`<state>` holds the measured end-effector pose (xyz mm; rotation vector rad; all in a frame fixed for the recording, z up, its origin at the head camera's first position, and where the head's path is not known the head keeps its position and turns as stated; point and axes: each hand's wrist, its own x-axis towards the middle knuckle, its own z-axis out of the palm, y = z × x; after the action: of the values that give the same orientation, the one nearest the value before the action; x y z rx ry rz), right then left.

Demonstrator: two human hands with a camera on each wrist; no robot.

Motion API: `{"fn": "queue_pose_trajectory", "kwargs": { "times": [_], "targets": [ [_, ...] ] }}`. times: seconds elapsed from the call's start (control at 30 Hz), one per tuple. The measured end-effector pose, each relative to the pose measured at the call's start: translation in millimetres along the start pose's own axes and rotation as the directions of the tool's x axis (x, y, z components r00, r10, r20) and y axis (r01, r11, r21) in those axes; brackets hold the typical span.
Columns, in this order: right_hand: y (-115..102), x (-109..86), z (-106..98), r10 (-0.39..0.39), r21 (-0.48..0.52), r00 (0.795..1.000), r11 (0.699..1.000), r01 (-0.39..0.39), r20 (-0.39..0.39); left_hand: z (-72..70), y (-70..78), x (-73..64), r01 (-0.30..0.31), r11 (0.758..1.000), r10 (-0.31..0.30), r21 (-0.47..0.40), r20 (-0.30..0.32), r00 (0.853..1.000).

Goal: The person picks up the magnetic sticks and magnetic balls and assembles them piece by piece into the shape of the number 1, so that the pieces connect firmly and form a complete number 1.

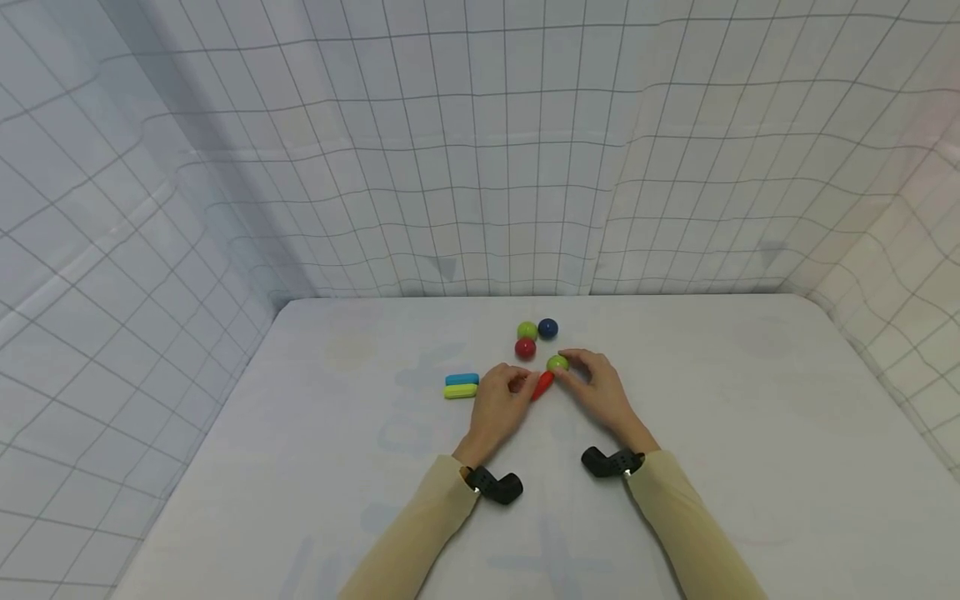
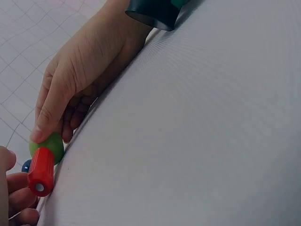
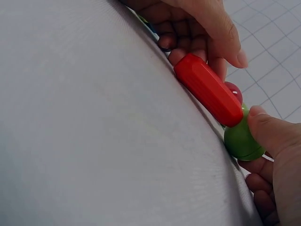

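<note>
My right hand (image 1: 597, 390) pinches a shiny green ball (image 3: 243, 140) between thumb and fingers, down at the table. A short, ribbed red stick (image 3: 209, 89), marker-like, lies with one end against that ball; a small white dot (image 2: 40, 187) marks its other end. Beside the red stick is my left hand (image 1: 502, 404). Its fingers are at the stick's side, and its thumb stands apart from it in the right wrist view. Whether those fingers touch the stick is hard to tell.
Behind the hands sit a red ball (image 1: 526, 347), another green ball (image 1: 527, 331) and a dark blue ball (image 1: 548, 328). Left of my left hand lie a blue stick (image 1: 462, 379) and a yellow-green stick (image 1: 460, 391), side by side. White grid-patterned curtains (image 1: 480, 150) surround the white table (image 1: 337, 433).
</note>
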<state>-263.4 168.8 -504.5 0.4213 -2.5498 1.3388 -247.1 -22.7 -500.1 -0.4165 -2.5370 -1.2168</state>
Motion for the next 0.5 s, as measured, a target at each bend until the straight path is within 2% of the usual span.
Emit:
{"fn": "queue_pose_trajectory", "kwargs": {
  "times": [0.5],
  "targets": [
    [3.1, 2.2, 0.9, 0.013, -0.006, 1.0, 1.0, -0.013, 0.001, -2.0, 2.9, 2.2, 0.02, 0.991, -0.028, -0.129, -0.065, 0.998]
  ]
}}
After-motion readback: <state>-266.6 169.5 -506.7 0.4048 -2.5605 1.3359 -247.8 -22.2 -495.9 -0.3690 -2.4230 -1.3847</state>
